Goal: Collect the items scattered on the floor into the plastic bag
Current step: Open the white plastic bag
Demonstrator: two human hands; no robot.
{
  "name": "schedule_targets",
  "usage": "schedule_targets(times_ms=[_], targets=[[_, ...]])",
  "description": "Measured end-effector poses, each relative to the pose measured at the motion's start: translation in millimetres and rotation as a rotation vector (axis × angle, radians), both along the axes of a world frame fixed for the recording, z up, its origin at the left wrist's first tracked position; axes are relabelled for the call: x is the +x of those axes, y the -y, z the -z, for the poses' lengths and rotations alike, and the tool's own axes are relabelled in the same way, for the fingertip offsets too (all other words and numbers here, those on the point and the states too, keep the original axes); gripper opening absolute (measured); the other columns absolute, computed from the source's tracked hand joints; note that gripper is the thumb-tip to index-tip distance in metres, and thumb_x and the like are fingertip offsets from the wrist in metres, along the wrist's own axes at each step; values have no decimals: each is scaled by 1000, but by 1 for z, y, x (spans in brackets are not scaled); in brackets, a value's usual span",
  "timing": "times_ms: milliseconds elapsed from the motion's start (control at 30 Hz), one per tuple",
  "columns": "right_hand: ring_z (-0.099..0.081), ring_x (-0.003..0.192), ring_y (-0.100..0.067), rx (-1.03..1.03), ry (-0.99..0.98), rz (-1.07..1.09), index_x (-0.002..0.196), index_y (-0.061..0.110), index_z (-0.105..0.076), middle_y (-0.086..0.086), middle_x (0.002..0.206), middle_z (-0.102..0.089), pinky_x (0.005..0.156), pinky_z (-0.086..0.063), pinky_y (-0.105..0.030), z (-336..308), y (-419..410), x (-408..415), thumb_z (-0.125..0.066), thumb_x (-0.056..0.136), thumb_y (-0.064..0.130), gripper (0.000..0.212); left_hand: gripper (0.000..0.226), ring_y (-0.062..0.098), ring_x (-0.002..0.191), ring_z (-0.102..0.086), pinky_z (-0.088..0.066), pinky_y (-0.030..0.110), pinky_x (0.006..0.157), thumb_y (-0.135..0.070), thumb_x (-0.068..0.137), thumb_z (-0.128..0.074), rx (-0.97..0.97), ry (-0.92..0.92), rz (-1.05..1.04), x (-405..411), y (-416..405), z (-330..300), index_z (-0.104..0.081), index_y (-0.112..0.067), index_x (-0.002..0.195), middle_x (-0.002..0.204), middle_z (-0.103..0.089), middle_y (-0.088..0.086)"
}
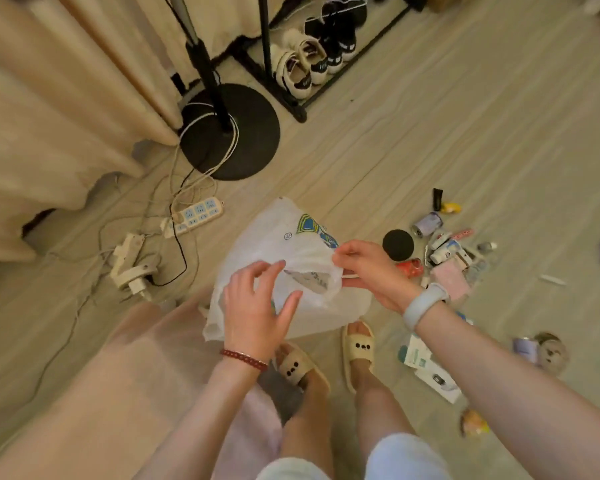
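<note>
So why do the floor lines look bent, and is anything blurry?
Head view: the wide-angle lens bows the floor planks and curtain edges; lighting is warm and dim; the plastic bag and both hands look fairly sharp, the corners smear.

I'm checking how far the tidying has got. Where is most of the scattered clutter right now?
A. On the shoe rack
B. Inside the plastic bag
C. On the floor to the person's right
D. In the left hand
C: the small items lie on the floor right of the plastic bag, which the right hand pinches at its edge.

R hand [364,268] pinches plastic bag [291,244]; L hand [257,306] open.
</note>
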State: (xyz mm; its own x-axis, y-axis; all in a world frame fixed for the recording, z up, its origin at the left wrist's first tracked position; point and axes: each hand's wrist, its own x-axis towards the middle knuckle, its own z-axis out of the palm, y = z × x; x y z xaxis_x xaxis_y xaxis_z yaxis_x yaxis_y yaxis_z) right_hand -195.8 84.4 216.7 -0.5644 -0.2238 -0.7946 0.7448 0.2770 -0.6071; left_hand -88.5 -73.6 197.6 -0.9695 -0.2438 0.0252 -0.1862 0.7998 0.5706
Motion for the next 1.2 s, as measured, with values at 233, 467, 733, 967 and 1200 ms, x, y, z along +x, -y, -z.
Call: schedule_targets(times_ms=[233, 467, 733, 967, 1200], targets=[[-55, 79, -15, 150, -387, 103, 75, 26, -52, 6, 79, -56, 69, -52, -33, -79, -58, 20, -52, 90, 8, 24, 44, 23, 116, -46, -36, 30, 97, -38, 82, -62, 169, 457, 251, -74, -27, -68, -54, -26, 124, 126, -50, 7], [-48, 72, -26, 719, -661, -97, 104, 7, -45, -8, 90, -55, 60, -24, -30, -123, -128, -19, -31, 98, 18, 19, 12, 14, 75, -54, -43, 26, 72, -17, 90, -52, 373, 730, 375, -177, -98, -133, -62, -11, 86, 80, -59, -2], [-54, 66, -31, 824, -563, 89, 107, 11, -43, -12, 77, -60, 56, -34, -34, -120, -180, -92, -33, 96, 12, 15, 28, 18, 63, -46, -43, 32, 62, -9, 95, -41, 845, 783, -70, -275, -191, -162, -49, -19, 69, 79, -50, 10], [-52, 64, -20, 664, -656, 433, 97, 7, -55, 1, 76, -57, 60, -35, -30, -121, -244, -132, -40, 96, 15, 17, 18, 10, 77, -51, -41, 19, 69, -29, 78, -68, 205, 538, 901, -354, -226, -172, -60, -21, 92, 87, -54, -5], [-60, 53, -11, 1252, -819, -112, 106, 21, -55, 3, 78, -64, 39, -41, -19, -120, -269, -122, -46, 82, 38, 31, 19, 15, 68, -49, -36, 15, 57, -25, 90, -55, 118, 799, 1166, -442, -254, -147, -60, -16, 73, 69, -52, -3]])
